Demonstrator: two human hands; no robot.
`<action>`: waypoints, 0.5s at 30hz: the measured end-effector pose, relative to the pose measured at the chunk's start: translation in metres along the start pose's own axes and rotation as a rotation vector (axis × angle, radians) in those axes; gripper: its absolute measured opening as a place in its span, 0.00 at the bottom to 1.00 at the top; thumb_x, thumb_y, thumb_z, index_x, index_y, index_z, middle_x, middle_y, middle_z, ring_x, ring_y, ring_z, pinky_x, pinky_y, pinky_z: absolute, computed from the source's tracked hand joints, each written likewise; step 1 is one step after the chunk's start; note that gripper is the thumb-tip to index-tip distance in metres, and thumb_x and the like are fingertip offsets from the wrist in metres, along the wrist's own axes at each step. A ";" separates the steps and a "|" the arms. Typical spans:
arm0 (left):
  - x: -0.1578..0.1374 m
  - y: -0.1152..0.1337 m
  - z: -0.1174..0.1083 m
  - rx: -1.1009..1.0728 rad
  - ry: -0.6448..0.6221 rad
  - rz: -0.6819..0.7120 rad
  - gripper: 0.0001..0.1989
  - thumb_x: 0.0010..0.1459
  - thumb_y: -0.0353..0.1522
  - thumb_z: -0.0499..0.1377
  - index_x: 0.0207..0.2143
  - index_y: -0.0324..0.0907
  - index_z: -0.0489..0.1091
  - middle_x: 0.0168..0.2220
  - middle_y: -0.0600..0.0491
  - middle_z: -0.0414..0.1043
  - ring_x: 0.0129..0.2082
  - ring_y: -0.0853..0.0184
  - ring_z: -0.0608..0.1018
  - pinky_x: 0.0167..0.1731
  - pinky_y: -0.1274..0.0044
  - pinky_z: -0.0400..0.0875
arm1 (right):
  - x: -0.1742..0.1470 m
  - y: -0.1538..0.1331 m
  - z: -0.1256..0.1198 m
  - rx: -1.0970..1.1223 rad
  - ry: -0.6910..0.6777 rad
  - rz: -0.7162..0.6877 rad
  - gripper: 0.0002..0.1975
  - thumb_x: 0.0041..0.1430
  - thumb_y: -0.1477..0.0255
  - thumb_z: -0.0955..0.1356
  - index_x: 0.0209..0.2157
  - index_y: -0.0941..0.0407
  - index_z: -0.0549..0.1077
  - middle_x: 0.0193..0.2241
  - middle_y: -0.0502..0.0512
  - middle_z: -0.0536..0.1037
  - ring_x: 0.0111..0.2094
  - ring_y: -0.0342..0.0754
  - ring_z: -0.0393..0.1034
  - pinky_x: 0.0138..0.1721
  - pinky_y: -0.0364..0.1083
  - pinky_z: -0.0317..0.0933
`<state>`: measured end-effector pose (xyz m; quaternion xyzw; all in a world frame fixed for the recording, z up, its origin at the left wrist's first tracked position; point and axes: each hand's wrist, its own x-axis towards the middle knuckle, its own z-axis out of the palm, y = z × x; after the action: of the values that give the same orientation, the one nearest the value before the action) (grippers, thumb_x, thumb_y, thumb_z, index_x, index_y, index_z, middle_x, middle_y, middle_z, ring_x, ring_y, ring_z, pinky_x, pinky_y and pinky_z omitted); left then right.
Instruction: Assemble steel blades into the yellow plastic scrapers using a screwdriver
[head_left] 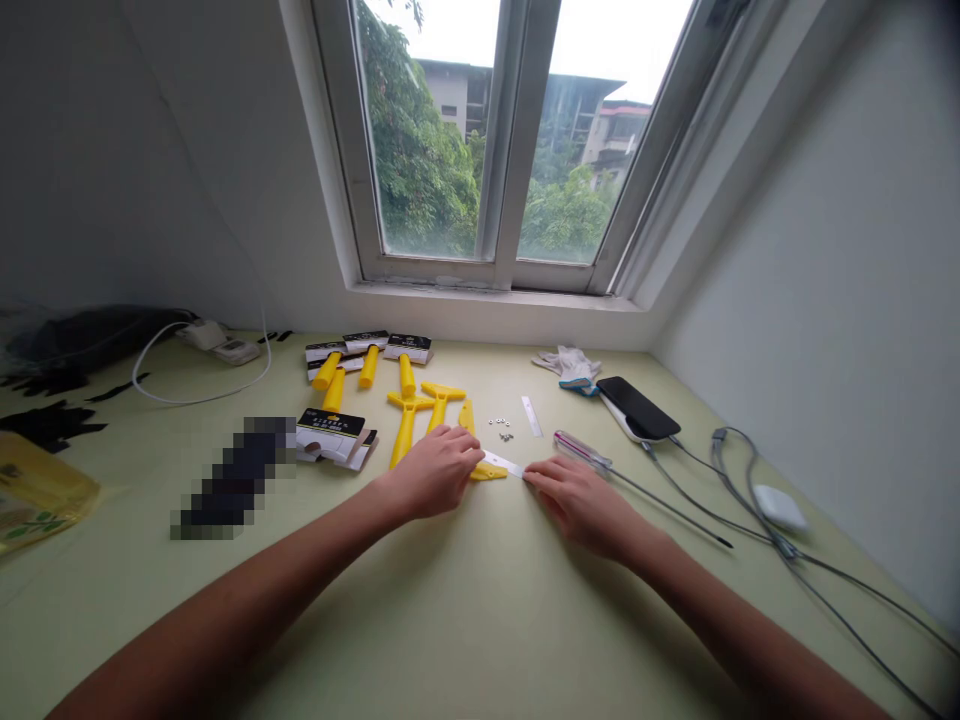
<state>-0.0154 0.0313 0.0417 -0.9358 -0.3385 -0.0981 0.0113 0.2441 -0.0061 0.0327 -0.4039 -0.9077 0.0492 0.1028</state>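
Observation:
A thin silvery metal blade [505, 463] lies across the yellow scraper [491, 473] at the middle of the table. My left hand [439, 470] curls over the scraper, its fingertips by the blade's left end and covering most of the yellow part. With fingers pinched together, my right hand [581, 500] holds the blade's right end. Just beyond my left fingers is a yellow plastic piece [466, 415]. Two T-shaped yellow scraper handles [405, 430] rest left of it. Small screws and nuts [504, 435] are scattered behind the blade, near a second loose blade [532, 416].
Behind my right hand lies a clear-handled screwdriver [581, 449]. Further right are a black phone [639, 408], cables [739, 530] and a white case [780, 508]. Gloves [568, 366] sit at the back. Carded yellow scrapers [368, 367] and a packaging card [331, 432] occupy the left.

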 end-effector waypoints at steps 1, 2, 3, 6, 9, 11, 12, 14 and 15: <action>0.002 0.003 0.003 0.029 0.010 -0.009 0.13 0.59 0.26 0.52 0.45 0.40 0.70 0.44 0.45 0.72 0.47 0.61 0.71 0.49 0.70 0.62 | -0.010 -0.003 0.001 -0.033 0.011 0.025 0.15 0.62 0.75 0.61 0.47 0.53 0.73 0.45 0.56 0.76 0.45 0.50 0.68 0.48 0.49 0.60; 0.006 0.004 0.005 0.048 0.014 -0.030 0.13 0.58 0.25 0.52 0.45 0.39 0.69 0.45 0.45 0.71 0.48 0.61 0.70 0.49 0.69 0.61 | -0.018 -0.005 0.002 -0.070 0.022 0.056 0.14 0.63 0.74 0.60 0.46 0.53 0.73 0.45 0.56 0.76 0.45 0.51 0.68 0.47 0.50 0.60; 0.013 0.003 0.007 0.065 0.009 -0.052 0.13 0.57 0.25 0.52 0.45 0.39 0.69 0.45 0.45 0.71 0.49 0.60 0.70 0.50 0.69 0.60 | -0.026 -0.007 0.002 -0.108 0.031 0.088 0.13 0.63 0.73 0.60 0.44 0.53 0.74 0.44 0.56 0.76 0.44 0.51 0.68 0.46 0.51 0.60; 0.037 -0.006 0.012 0.119 -0.049 -0.109 0.12 0.55 0.27 0.54 0.43 0.37 0.69 0.46 0.43 0.71 0.50 0.57 0.68 0.52 0.65 0.57 | -0.043 -0.010 0.004 -0.217 0.066 0.180 0.12 0.63 0.71 0.61 0.43 0.53 0.74 0.43 0.58 0.75 0.44 0.53 0.67 0.45 0.52 0.59; 0.047 -0.007 0.015 0.139 -0.053 -0.156 0.12 0.56 0.29 0.54 0.42 0.37 0.69 0.46 0.42 0.70 0.50 0.55 0.67 0.54 0.61 0.54 | -0.046 -0.014 0.010 -0.272 0.086 0.236 0.13 0.63 0.71 0.60 0.44 0.54 0.72 0.42 0.60 0.74 0.43 0.55 0.66 0.44 0.53 0.58; 0.043 -0.001 0.016 0.142 -0.011 -0.155 0.12 0.57 0.29 0.52 0.44 0.37 0.69 0.45 0.42 0.70 0.50 0.55 0.67 0.53 0.62 0.55 | -0.041 -0.016 0.015 -0.298 0.082 0.261 0.13 0.63 0.70 0.59 0.44 0.55 0.72 0.40 0.60 0.74 0.42 0.55 0.66 0.42 0.53 0.57; 0.038 0.003 0.016 0.141 0.013 -0.142 0.13 0.58 0.30 0.52 0.44 0.37 0.68 0.45 0.42 0.70 0.49 0.56 0.68 0.53 0.63 0.56 | -0.036 -0.017 0.017 -0.315 0.079 0.275 0.13 0.63 0.70 0.59 0.43 0.55 0.72 0.39 0.61 0.74 0.41 0.55 0.65 0.42 0.53 0.57; 0.023 0.015 0.016 0.131 0.038 -0.097 0.13 0.59 0.30 0.50 0.45 0.37 0.67 0.43 0.43 0.70 0.47 0.57 0.69 0.51 0.65 0.58 | -0.026 -0.017 0.020 -0.365 0.075 0.317 0.13 0.63 0.69 0.59 0.41 0.56 0.72 0.37 0.62 0.73 0.40 0.56 0.65 0.40 0.53 0.56; 0.016 0.021 0.016 0.124 0.033 -0.077 0.13 0.59 0.30 0.50 0.45 0.37 0.67 0.42 0.44 0.70 0.45 0.58 0.69 0.50 0.66 0.59 | -0.021 -0.016 0.021 -0.393 0.074 0.344 0.13 0.63 0.68 0.59 0.40 0.57 0.73 0.36 0.62 0.73 0.39 0.56 0.65 0.40 0.53 0.56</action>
<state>0.0125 0.0268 0.0298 -0.9177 -0.3796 -0.0930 0.0710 0.2421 -0.0325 0.0118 -0.5660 -0.8135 -0.1261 0.0456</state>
